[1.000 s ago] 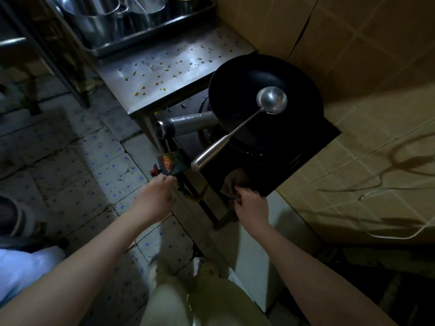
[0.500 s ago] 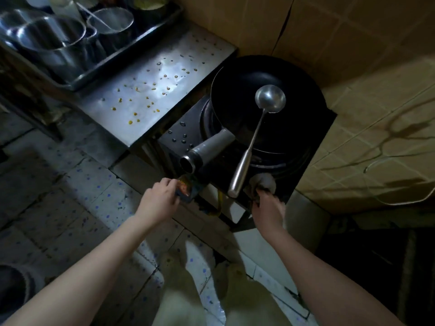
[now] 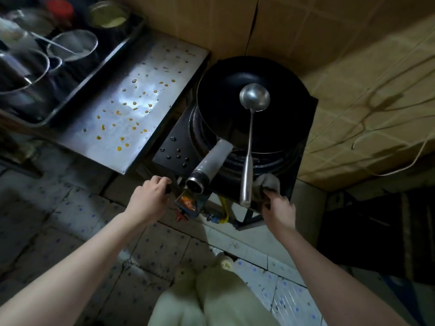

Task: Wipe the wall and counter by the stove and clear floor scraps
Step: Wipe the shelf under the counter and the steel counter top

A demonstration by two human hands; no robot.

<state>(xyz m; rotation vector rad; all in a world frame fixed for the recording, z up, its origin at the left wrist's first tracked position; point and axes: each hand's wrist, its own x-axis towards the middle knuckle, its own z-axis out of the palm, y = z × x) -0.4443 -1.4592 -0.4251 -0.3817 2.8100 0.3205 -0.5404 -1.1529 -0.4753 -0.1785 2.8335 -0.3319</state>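
Surface: steel surface (image 3: 131, 109) left of the stove, dotted with yellow scraps (image 3: 122, 137) and pale wet smears.
Wall: tan tiled wall (image 3: 353, 67) behind and to the right of the stove, with a dark seam running down above the wok. A pale cord (image 3: 388, 174) loops along it.
Cloth: greyish cloth (image 3: 267, 182) bunched on the stove's front right corner, just beside the end of the ladle's handle.
Right hand: right hand (image 3: 279, 208) grasping the cloth from the near side, fingers curled into it.
Left hand: left hand (image 3: 148, 198) clenched over a dark fitting (image 3: 168, 189) at the stove's front left edge. What the fitting is cannot be told.
Stove: black stove (image 3: 171, 149), with water drops on its left top plate.
Wok: black wok (image 3: 223, 109) on the burner, its pale handle (image 3: 209, 165) pointing at the person, between the two hands.
Ladle: steel ladle (image 3: 250, 137) lying in the wok, bowl up near the middle, handle reaching out over the front rim.
Packet: colourful packet (image 3: 188, 203) hanging below the wok handle, with a yellow hose (image 3: 224, 208) to its right.
Tray: dark tray (image 3: 94, 76) at the surface's far left end, holding steel pots (image 3: 21, 67).
Floor: speckled tiled floor (image 3: 58, 220), with the person's pale trousers (image 3: 211, 302) at the bottom edge.
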